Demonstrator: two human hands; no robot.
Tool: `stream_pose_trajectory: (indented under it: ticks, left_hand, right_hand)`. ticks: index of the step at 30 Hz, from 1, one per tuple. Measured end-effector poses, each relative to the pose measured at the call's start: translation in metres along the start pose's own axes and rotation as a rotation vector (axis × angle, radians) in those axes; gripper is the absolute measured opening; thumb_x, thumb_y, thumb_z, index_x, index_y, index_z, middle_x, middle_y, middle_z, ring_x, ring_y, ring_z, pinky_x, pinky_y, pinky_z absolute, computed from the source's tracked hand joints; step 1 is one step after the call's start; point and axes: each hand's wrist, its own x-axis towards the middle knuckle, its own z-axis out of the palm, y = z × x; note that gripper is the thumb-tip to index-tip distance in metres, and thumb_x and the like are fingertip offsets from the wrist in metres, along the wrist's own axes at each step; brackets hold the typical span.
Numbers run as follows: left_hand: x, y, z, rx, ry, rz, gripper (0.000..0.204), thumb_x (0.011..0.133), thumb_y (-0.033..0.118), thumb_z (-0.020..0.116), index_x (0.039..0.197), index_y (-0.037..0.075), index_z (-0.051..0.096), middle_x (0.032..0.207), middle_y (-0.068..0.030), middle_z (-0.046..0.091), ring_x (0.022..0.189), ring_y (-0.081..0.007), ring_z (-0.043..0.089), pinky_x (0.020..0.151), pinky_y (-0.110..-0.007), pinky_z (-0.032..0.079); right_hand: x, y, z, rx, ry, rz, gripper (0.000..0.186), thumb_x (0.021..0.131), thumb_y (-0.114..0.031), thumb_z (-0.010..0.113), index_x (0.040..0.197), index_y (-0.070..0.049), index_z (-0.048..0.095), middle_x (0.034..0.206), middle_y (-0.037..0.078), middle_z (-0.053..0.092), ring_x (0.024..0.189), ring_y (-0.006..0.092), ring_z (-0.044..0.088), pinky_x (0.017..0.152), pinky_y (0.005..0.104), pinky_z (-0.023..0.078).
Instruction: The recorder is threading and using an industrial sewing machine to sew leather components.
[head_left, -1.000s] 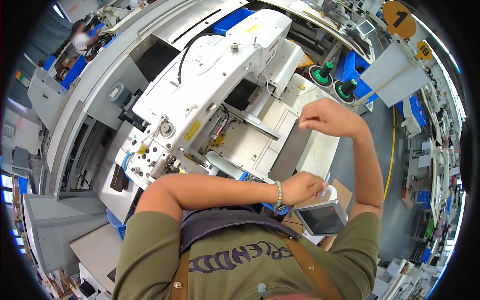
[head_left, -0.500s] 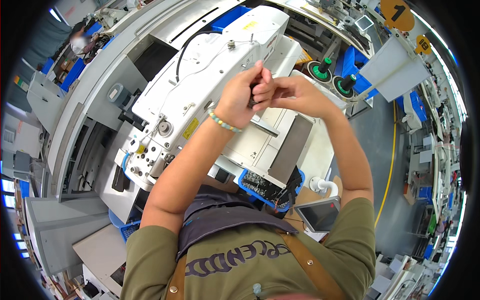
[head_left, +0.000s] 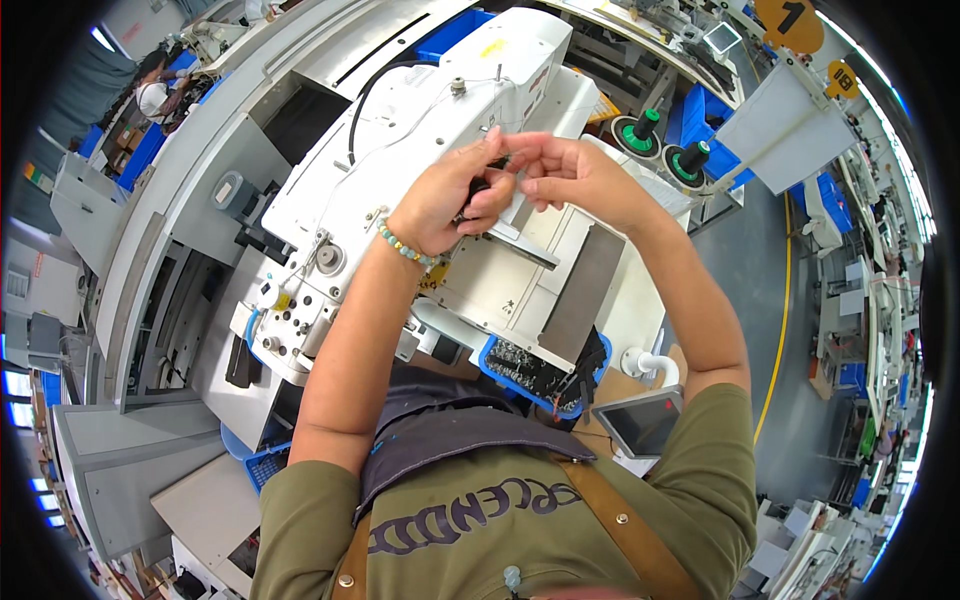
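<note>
Both hands are raised over a large white sewing machine, close together at its middle. My left hand, with a beaded bracelet at the wrist, curls around a small dark item that I cannot make out. My right hand has bent, pinched fingers beside the left fingertips; what they hold is too small to tell. Below the hands are the machine's white bed and a long dark grey plate. Two green-topped dark thread cones stand on round holders to the right.
A blue bin with scraps sits below the bed, beside a tilted screen and a white bent pipe. A co-worker works at the upper left. An aisle with a yellow line runs along the right.
My left hand has risen from low near the screen to meet my right hand above the machine. My right hand moved up and left. Both shifted slightly left since half a second ago.
</note>
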Motion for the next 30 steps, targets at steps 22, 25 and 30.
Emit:
stream_pose_trajectory:
  ticks: [22,25,30]
  left_hand:
    - [-0.012,0.010,0.008,0.457,0.158,0.101,0.056,0.111,0.044,0.033,0.143,0.003,0.055,0.054,0.0071,0.030,0.043,-0.0032,0.023,0.039,-0.019,0.024]
    - [-0.015,0.009,0.010,0.547,0.190,0.132,0.058,0.111,0.046,0.034,0.140,0.003,0.058,0.055,0.0073,0.031,0.043,-0.0034,0.024,0.040,-0.019,0.023]
    - [-0.027,-0.011,0.003,0.739,0.182,-0.059,0.045,0.109,0.038,0.042,0.120,0.007,0.073,0.059,0.0058,0.041,0.051,-0.0025,0.034,0.046,-0.021,0.032]
  right_hand:
    - [0.021,0.024,0.006,-0.157,-0.047,-0.077,0.027,0.085,-0.021,0.077,0.104,-0.001,0.073,0.081,-0.001,0.064,0.075,0.0094,0.057,0.069,0.0259,0.046]
    - [0.013,0.019,-0.007,-0.357,-0.121,-0.030,0.022,0.084,-0.019,0.076,0.097,-0.002,0.074,0.081,0.001,0.067,0.074,0.0098,0.060,0.070,0.0265,0.048]
    - [-0.017,0.007,-0.035,-0.895,-0.471,0.159,0.022,0.084,-0.017,0.074,0.103,-0.006,0.077,0.090,0.007,0.073,0.082,0.0194,0.067,0.076,0.0331,0.053]
